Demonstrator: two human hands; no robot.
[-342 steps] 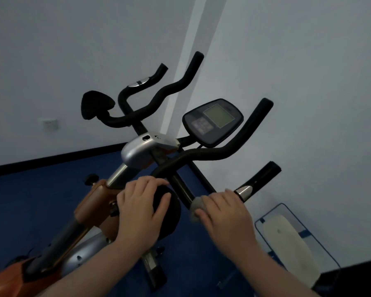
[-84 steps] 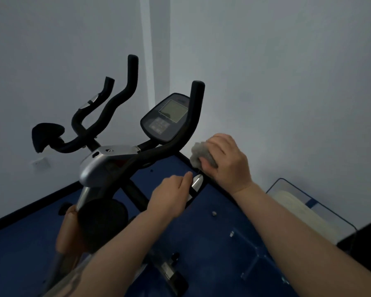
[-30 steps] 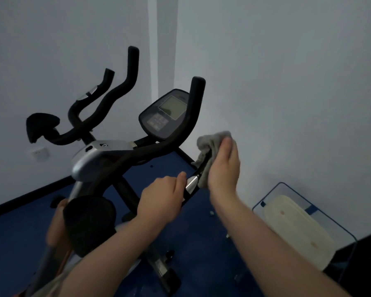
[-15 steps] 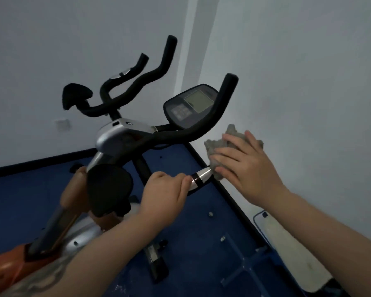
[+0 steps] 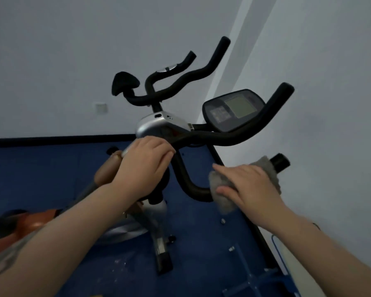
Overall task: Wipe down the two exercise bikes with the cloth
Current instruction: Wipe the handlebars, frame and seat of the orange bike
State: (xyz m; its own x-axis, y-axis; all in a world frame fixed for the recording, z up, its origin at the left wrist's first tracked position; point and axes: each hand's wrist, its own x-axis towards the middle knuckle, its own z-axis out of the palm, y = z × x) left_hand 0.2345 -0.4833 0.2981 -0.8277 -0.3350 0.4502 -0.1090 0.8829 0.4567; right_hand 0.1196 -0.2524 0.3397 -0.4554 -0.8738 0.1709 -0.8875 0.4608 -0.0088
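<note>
An exercise bike (image 5: 159,127) with black handlebars, a silver stem cover and an orange frame stands in front of me. Its grey console (image 5: 234,111) faces me at the upper right. My right hand (image 5: 248,187) holds a grey cloth (image 5: 221,189) wrapped round the lower right handlebar grip (image 5: 278,162), whose black end sticks out past the cloth. My left hand (image 5: 146,168) rests on the black pad and stem at the middle of the bike, fingers curled over it.
Blue floor (image 5: 41,168) runs to a black skirting along white walls that meet in a corner behind the bike. A blue-framed object (image 5: 274,273) lies on the floor at the lower right. A wall socket (image 5: 101,108) sits on the left wall.
My left hand has left the lower right grip and moved to the pad at the bike's middle. My right hand with the cloth has slid down onto that grip. The view shifted right.
</note>
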